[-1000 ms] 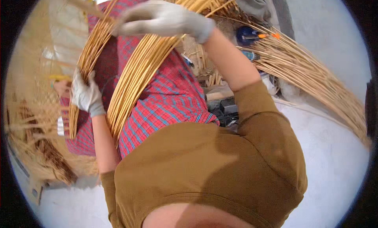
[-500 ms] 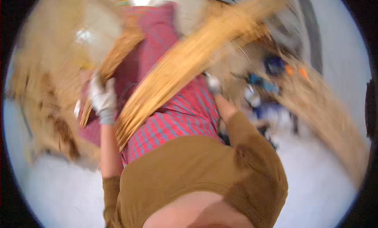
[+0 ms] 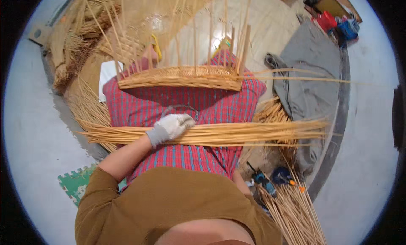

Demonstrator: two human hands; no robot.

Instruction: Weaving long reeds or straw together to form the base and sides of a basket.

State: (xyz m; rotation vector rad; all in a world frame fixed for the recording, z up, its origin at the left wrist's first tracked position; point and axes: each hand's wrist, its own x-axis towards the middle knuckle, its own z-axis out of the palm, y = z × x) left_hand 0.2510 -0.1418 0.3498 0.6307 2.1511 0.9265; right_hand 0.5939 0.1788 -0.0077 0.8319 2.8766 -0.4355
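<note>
A long bundle of thin yellow canes (image 3: 245,133) lies crosswise over my lap, which is covered by a red checked cloth (image 3: 186,103). My left hand (image 3: 171,126), in a pale grey glove, is curled over the bundle near its middle. Beyond it, on my knees, rests a partly woven wicker basket (image 3: 182,78) with several upright stakes rising from its rim. My right forearm drops beside my right thigh, and that hand is hidden.
A grey cloth (image 3: 308,75) lies on the floor at the right. A blue tool (image 3: 264,179) and more loose canes (image 3: 292,211) lie at the lower right. A green foam mat (image 3: 76,183) is at the lower left, straw bundles (image 3: 76,50) at the upper left.
The cane bundle, held up and slanted before, now lies flat across my lap. My left hand has moved onto its middle. My right hand has dropped out of sight.
</note>
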